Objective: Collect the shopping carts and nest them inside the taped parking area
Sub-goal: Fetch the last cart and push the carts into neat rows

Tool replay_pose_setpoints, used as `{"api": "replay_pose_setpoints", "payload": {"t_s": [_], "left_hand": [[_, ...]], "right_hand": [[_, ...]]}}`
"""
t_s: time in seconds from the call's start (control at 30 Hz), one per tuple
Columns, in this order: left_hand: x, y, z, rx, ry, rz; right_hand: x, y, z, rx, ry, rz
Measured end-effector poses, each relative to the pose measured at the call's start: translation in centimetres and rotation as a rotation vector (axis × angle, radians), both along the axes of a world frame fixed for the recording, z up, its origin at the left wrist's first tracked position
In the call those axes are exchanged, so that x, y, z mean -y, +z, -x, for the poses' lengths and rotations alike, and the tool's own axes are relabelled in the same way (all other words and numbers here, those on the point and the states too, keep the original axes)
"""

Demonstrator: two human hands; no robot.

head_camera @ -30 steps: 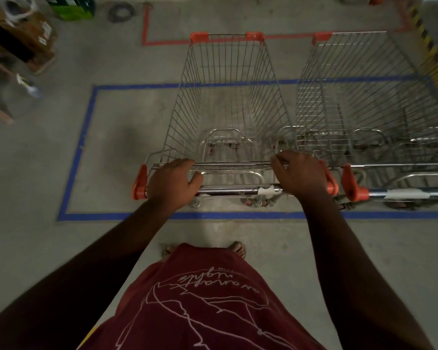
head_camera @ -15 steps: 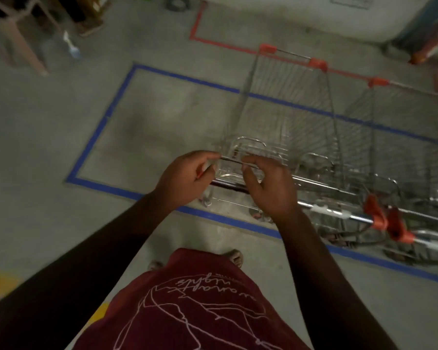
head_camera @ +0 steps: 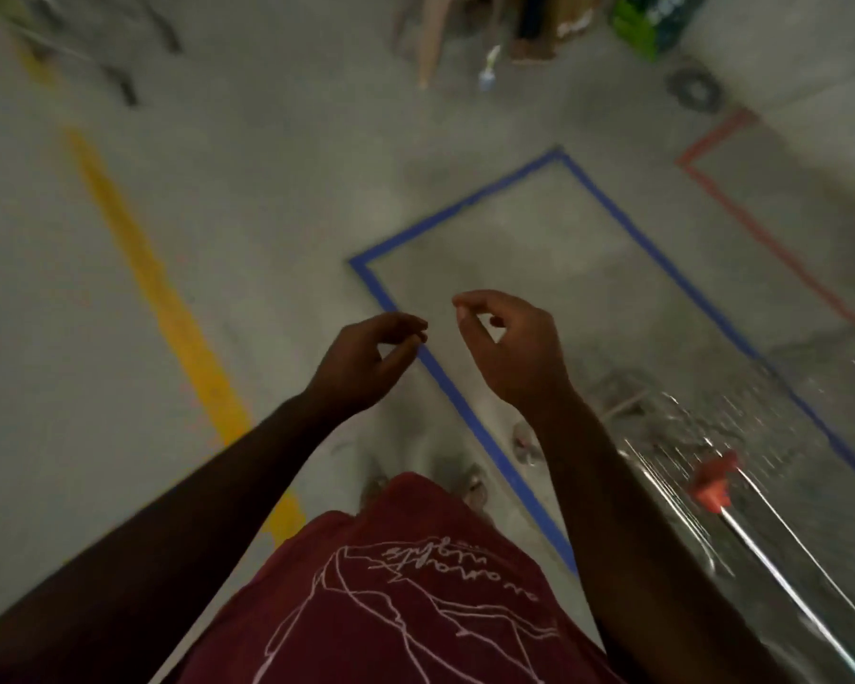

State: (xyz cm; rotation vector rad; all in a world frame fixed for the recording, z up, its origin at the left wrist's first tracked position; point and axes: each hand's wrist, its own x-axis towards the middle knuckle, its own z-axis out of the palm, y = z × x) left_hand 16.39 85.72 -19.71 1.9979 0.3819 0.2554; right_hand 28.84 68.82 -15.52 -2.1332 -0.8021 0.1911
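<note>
Head view shows your left hand (head_camera: 366,360) and right hand (head_camera: 507,345) raised in front of you, near each other but apart, fingers loosely curled and holding nothing. Neither touches a cart.

A parked cart (head_camera: 741,491) sits at your lower right, its wire basket and red handle cap inside the blue taped parking area (head_camera: 470,417); the picture is too smeared to say whether more than one cart is nested there. Another cart (head_camera: 85,37), blurred, seems to stand far off at the upper left, beyond the yellow floor line (head_camera: 154,288), well outside the tape.

Your risks, as I judge them: the parked cart stands unheld, so it could roll or get knocked across the blue line if you brush it while you turn. Your feet are just beside the tape edge and the cart's wheels, so a careless step could catch one. Near the top of the view, a chair leg (head_camera: 430,46) and boxes (head_camera: 539,27) crowd the floor, so steer a cart wide of them.
</note>
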Motion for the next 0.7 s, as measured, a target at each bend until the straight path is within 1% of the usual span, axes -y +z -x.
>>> {"api": "replay_pose_setpoints", "payload": {"t_s": [0.1, 0.27, 0.4, 0.5, 0.6, 0.7], "left_hand": [[-5.0, -0.5, 1.6, 0.004, 0.101, -0.014], [-12.5, -1.9, 1.7, -0.026, 0.21, -0.056], [-19.6, -3.0, -1.4, -0.063, 0.245, -0.094], [-25.5, -3.1, -4.7, -0.094, 0.274, -0.078], [-31.4, -2.1, -7.6, -0.125, 0.303, -0.068], [-37.2, -0.9, -10.2, -0.094, 0.352, -0.046]], "right_hand": [[-5.2, -0.6, -0.9, -0.075, 0.115, -0.011], [-12.0, -3.0, -4.6, -0.166, 0.158, 0.021], [-19.0, -4.9, -8.6, -0.216, 0.158, 0.006], [-25.9, -5.7, -12.2, -0.23, 0.198, 0.005], [-33.0, -5.1, -15.7, -0.239, 0.259, 0.022], [-40.0, -3.9, -18.9, -0.206, 0.318, 0.006]]}}
